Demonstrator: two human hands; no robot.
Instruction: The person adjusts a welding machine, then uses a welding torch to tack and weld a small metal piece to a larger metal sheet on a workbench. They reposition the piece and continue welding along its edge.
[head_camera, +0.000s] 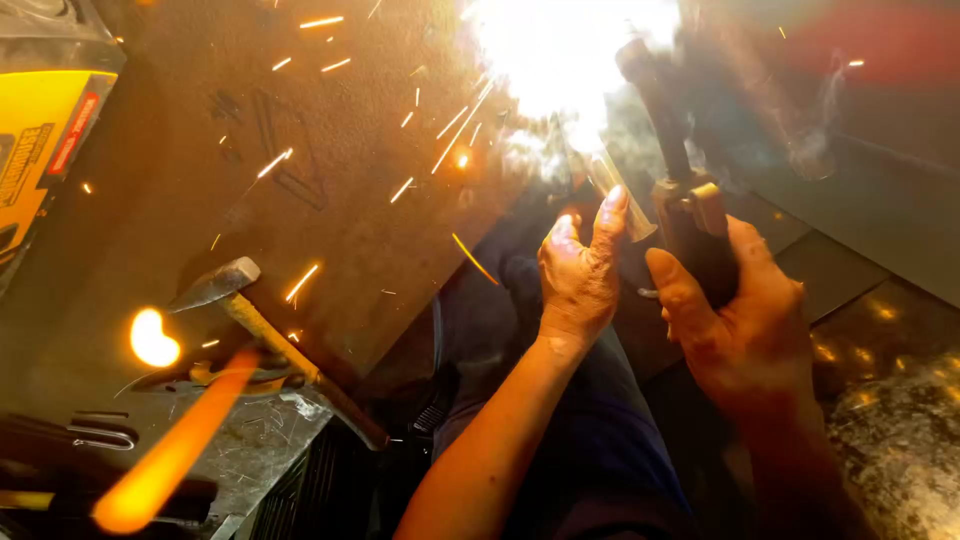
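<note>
While sparks fly, yellow box (35, 140) (top-left).

Your left hand (578, 275) and right hand (745, 325) are both bare, with no gloves, rings or watch showing. Your forearms run down toward six o'clock uncovered, no sleeve reaching wrist or elbow. Under them, from the middle toward six o'clock, you wear dark blue trousers (590, 450) of plain cloth.

A white-hot glare (565, 45) throws orange sparks (275, 162) across the rusty brown metal plate (200, 150). The hammer (262, 330) has a grey head and a tan wooden handle. The box (40, 130) at the left edge is yellow with a red stripe, and the trousers (600, 440) are dark blue.
</note>
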